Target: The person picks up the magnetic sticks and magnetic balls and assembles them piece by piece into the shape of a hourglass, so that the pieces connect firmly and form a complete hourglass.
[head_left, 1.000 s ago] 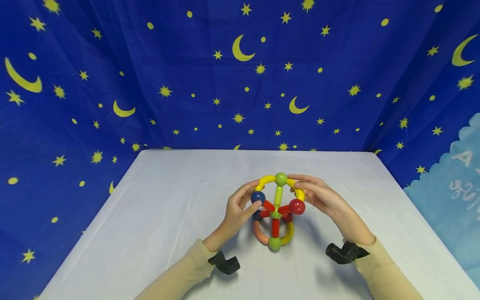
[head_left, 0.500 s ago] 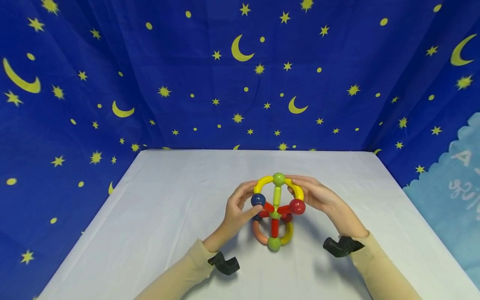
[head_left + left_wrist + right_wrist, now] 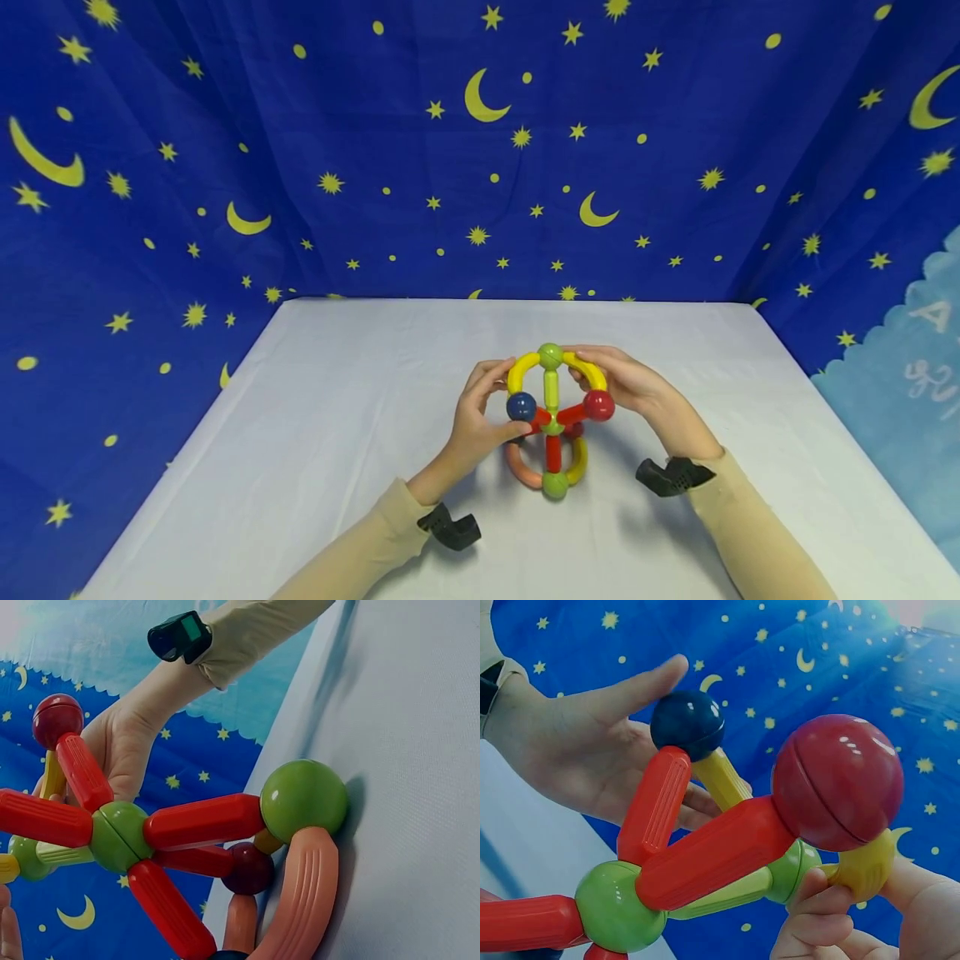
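Observation:
A magnetic ball-and-stick toy model stands on the table in the head view. Red sticks radiate from its central green ball, and curved sticks form an upper and a lower arc. My right hand pinches the right yellow curved stick, between the top green ball and the red ball. On the other side my left hand is spread around the blue ball. Its fingers touch the left yellow curved stick, its thumb extended close to the ball.
The model's lower green ball and salmon curved stick are at the white tabletop. Blue cloth with moons and stars hangs behind and at the sides. Each wrist wears a black camera mount.
My right hand and forearm have shifted left and inward along the yellow stick. The upper arc has turned slightly, and my left thumb has slipped from the blue ball to just below it.

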Action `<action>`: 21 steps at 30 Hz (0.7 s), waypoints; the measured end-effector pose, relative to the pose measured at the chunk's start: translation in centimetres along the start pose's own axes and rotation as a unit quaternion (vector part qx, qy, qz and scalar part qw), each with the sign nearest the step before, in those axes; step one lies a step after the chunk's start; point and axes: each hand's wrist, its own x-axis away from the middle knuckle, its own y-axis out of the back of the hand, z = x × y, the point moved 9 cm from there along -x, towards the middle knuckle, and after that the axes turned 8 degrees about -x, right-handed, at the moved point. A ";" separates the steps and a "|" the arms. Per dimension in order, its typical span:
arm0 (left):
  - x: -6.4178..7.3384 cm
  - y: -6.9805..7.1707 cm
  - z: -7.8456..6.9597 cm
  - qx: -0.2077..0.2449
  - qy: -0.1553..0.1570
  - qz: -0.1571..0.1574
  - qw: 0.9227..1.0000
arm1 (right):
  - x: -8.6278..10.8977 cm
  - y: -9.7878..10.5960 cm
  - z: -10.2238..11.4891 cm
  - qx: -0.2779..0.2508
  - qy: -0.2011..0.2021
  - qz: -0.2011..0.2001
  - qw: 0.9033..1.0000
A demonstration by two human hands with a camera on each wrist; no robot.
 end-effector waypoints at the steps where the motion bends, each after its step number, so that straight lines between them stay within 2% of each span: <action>1: 0.0 0.1 0.0 -0.004 -0.004 -0.002 1.000 | -0.1 0.0 0.0 0.001 0.001 0.002 1.000; 7: -0.1 0.3 0.2 -0.019 -0.017 -0.010 1.000 | -0.5 0.3 0.1 0.009 0.009 0.005 1.000; 11: -0.1 0.3 0.3 -0.016 -0.021 -0.008 1.000 | -1.5 1.6 -0.1 0.047 0.019 -0.024 0.998; 14: -0.1 0.4 0.3 -0.012 -0.023 -0.005 1.000 | -2.7 2.9 -0.7 0.098 0.022 -0.056 0.993; 17: -0.2 0.4 0.3 -0.012 -0.021 -0.003 1.000 | -3.4 3.7 -1.6 0.185 0.031 -0.072 0.980; 19: -0.2 0.5 0.2 -0.013 -0.019 -0.002 1.000 | -3.5 3.1 -1.8 0.246 0.077 -0.035 0.965; 21: -0.2 0.5 0.2 -0.014 -0.020 -0.002 1.000 | -3.4 1.7 -1.6 0.295 0.150 0.022 0.944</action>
